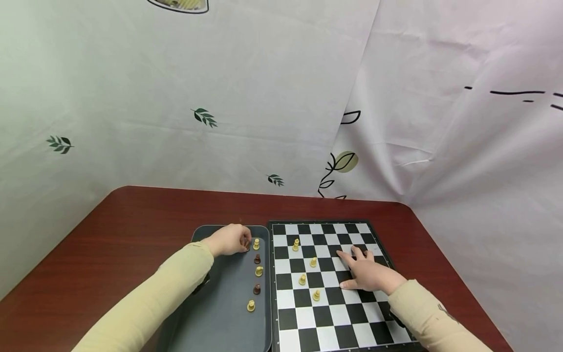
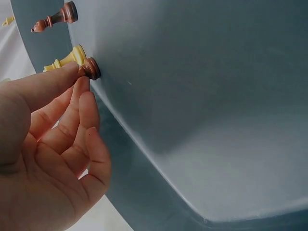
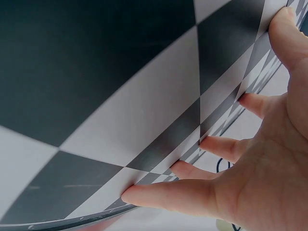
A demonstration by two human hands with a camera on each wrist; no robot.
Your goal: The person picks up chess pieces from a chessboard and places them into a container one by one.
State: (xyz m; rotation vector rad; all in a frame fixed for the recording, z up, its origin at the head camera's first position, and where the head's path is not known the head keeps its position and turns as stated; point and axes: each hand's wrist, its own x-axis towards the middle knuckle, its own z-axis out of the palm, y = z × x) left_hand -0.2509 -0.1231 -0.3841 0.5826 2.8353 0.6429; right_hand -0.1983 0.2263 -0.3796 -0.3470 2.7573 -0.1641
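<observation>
My left hand (image 1: pixel 229 239) is over the far end of the grey tray (image 1: pixel 215 313). Between its thumb and fingertips it pinches a brown chess piece (image 2: pixel 92 69), whose base shows while the fingers cover its top. A cream chess piece (image 2: pixel 75 55) stands close beside it in the left wrist view, with another brown chess piece (image 2: pixel 62 15) farther along. On the right side of the black-and-white chessboard (image 1: pixel 327 278), my right hand (image 1: pixel 369 275) rests with spread fingers, fingertips at the squares, and holds nothing.
Cream pawns (image 1: pixel 259 271) and brown pieces (image 1: pixel 257 289) alternate in a column along the tray's right side. Several cream pieces (image 1: pixel 302 279) stand on the board's left half. Tray and board sit side by side on a reddish-brown table (image 1: pixel 110 244), with a white patterned cloth (image 1: pixel 264 98) behind.
</observation>
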